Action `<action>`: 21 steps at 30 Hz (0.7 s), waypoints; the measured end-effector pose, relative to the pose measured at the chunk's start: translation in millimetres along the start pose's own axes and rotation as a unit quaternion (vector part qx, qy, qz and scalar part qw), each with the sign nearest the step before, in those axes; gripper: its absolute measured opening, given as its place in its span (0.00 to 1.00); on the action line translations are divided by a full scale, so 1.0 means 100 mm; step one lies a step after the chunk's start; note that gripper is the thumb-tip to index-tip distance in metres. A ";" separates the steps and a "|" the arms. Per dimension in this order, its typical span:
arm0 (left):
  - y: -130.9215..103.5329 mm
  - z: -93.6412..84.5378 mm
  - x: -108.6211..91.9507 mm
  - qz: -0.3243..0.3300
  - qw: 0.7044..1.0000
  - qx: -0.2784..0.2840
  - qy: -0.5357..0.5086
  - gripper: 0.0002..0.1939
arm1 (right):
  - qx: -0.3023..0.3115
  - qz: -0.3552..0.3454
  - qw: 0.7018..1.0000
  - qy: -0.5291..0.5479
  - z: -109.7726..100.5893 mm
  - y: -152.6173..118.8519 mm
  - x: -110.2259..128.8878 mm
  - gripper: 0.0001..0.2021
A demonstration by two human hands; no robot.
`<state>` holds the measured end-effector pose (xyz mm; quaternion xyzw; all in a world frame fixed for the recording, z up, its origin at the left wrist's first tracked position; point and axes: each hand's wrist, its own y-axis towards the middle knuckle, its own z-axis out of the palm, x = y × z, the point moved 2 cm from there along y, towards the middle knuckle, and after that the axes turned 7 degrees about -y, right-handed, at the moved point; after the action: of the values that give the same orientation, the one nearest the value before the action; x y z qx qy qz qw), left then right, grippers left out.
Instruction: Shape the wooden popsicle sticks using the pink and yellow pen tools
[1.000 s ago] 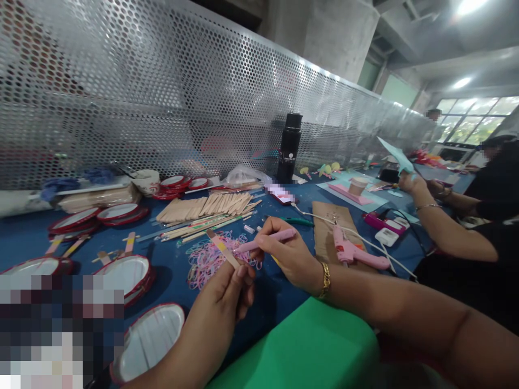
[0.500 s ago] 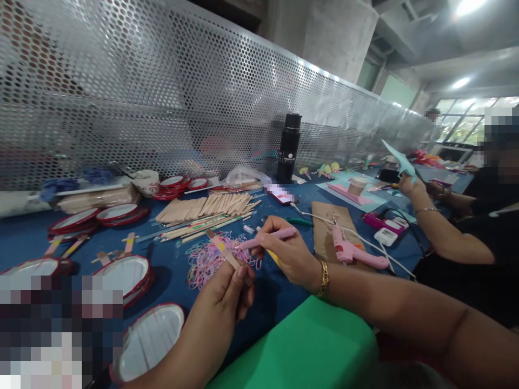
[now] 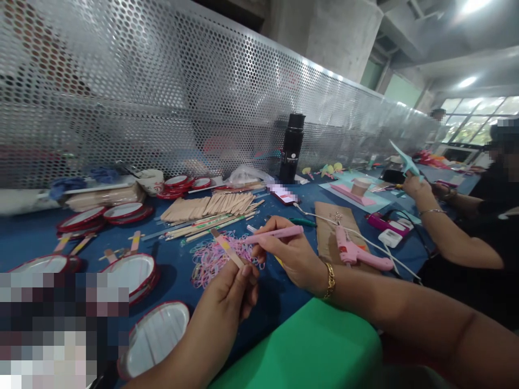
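Note:
Between the thumb and fingers of my left hand (image 3: 235,289) is a flat wooden craft stick (image 3: 229,250), slanting up to the left, with pink, yellow and brown bands. My right hand (image 3: 294,256) grips a pink marker (image 3: 279,233) like a pen. Its tip points at the stick, a small distance to its right. Something yellow shows under the right hand, mostly hidden. Behind and below the stick lies a heap of pink and purple rubber bands (image 3: 205,265) on the blue table.
Plain craft sticks (image 3: 190,208) lie in rows farther back. Red-rimmed round pieces (image 3: 160,335) sit at left. A black bottle (image 3: 292,148), a lit phone (image 3: 284,194) and a pink glue gun (image 3: 359,256) on cardboard stand beyond. At right, a co-worker's hand (image 3: 416,186) holds light-blue paper.
The marker tip has drawn slightly up and away from the banded stick, which stays in my left hand. The whole view has shifted a little.

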<state>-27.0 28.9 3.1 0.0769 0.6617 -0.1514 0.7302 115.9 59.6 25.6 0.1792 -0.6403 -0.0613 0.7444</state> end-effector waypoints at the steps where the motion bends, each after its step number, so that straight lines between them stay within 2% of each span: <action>1: 0.00 0.00 0.00 0.002 1.000 0.002 -0.001 0.19 | -0.006 -0.003 1.000 0.001 0.00 0.00 0.00 0.11; 6: -0.01 0.00 -0.01 0.005 1.000 -0.005 -0.003 0.19 | -0.024 -0.013 0.999 -0.027 0.01 0.00 0.00 0.09; 16: -0.01 0.01 -0.02 0.009 1.000 0.005 0.000 0.18 | 0.001 -0.006 0.999 -0.053 0.08 0.00 0.03 0.13; 21: -0.01 0.01 0.00 0.002 1.000 -0.006 -0.004 0.19 | -0.028 0.001 0.998 -0.052 0.03 0.04 -0.01 0.14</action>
<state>-26.4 27.5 3.6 0.0731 0.6598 -0.1459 0.7335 112.5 63.5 26.0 0.1542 -0.6761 -0.0878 0.7151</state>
